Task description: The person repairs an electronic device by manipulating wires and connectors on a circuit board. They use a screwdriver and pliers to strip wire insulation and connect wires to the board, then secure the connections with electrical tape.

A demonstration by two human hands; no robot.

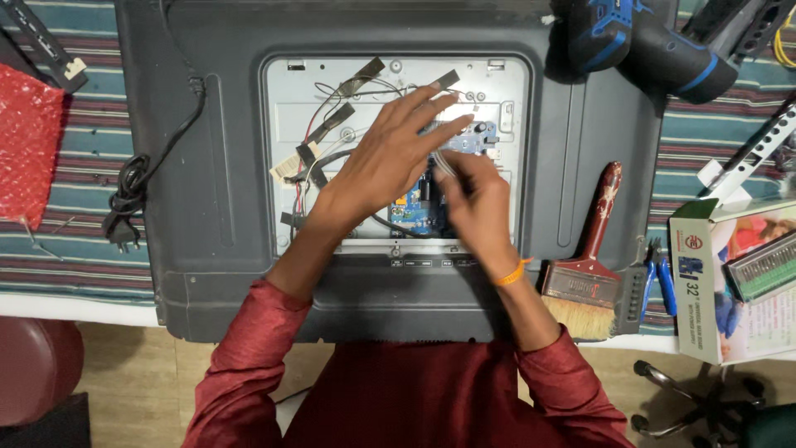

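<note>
My right hand (pixel 474 199) pinches what looks like a ribbon cable (pixel 445 164) over the blue board (pixel 412 207); left hand (pixel 390 153) spread open, fingers apart. Tugging sideways could tear it.

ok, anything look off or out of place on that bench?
The wide wooden-handled paintbrush lies with its bristles past the table edge. The black power cord sits bunched on the striped cloth. Both hands work over the blue circuit board.

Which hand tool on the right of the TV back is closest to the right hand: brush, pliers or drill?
The paintbrush, with its dark red handle and pale bristles, lies just beside the right hand. The blue-handled pliers lie farther right; the blue-black drill sits at the top.
</note>
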